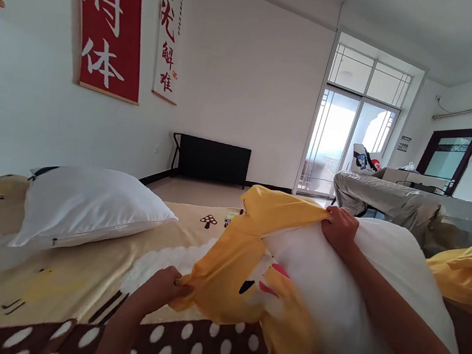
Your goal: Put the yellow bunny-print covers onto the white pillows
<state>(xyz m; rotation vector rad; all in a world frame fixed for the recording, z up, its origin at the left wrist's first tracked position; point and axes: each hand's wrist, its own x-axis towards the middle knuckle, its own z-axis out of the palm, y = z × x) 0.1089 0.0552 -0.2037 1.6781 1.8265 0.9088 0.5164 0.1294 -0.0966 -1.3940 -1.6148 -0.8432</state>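
A yellow cartoon-print pillowcase [243,273] is partly drawn over a white pillow [369,291] lying in front of me on the bed. My left hand [161,290] pinches the near edge of the pillowcase opening, fingers closed on the cloth. My right hand [340,229] grips the far edge of the opening at the top of the pillow, also closed on the fabric. About half of the pillow sticks out bare to the right.
A second white pillow [90,205] lies on the patterned bedsheet [70,276] at the left. More yellow fabric [470,271] shows at the right. Beyond are a black radiator [213,160], a glass balcony door [342,145] and a grey-covered surface [392,197].
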